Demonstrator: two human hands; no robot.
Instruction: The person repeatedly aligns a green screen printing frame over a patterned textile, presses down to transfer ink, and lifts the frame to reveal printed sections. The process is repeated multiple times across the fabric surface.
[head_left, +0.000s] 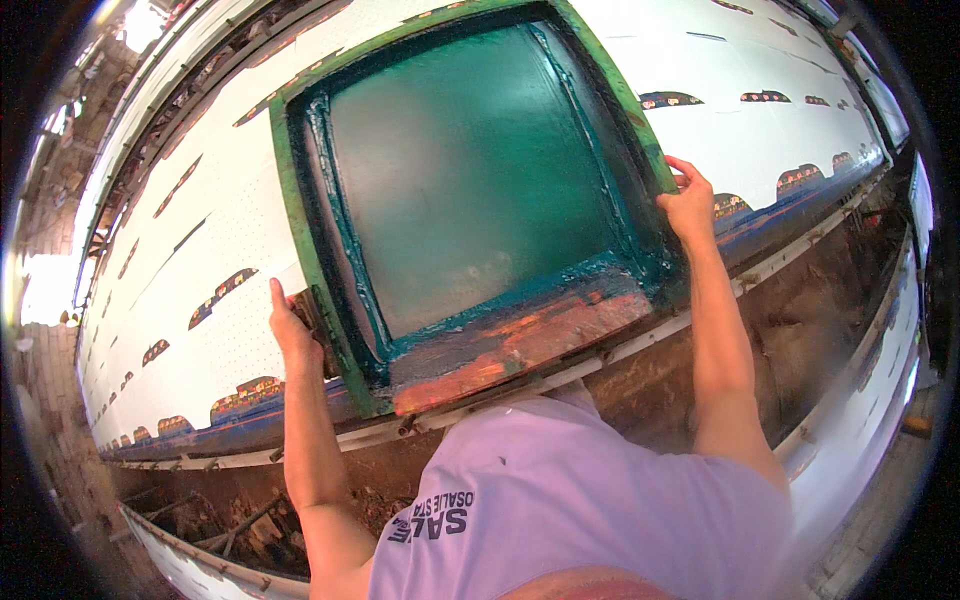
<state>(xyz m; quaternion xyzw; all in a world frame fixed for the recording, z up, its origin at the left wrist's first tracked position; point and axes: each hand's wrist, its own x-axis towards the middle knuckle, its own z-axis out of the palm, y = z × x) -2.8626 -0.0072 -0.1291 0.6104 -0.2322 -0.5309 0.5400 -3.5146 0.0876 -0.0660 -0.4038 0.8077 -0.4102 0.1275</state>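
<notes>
A large screen-printing frame (292,215) with green-painted rails lies across my front, over a white sheet. Its mesh (470,180) is dark green and glossy, with thick teal ink-like smears along the inner edges. A reddish-brown strip (530,345) runs along the near side. My left hand (297,335) grips the frame's left side near its lower corner, thumb up and fingers mostly hidden behind a small block. At the right rail my right hand (690,200) is closed on the edge. Whether the frame rests on the sheet or is slightly raised, I cannot tell.
The long white sheet (240,230) carries rows of dark, patterned printed shapes and a blue border along its near edge. A rail (780,262) runs along that edge. Beyond a brown gap, another white surface (850,420) curves at right. Debris (265,525) lies low at left.
</notes>
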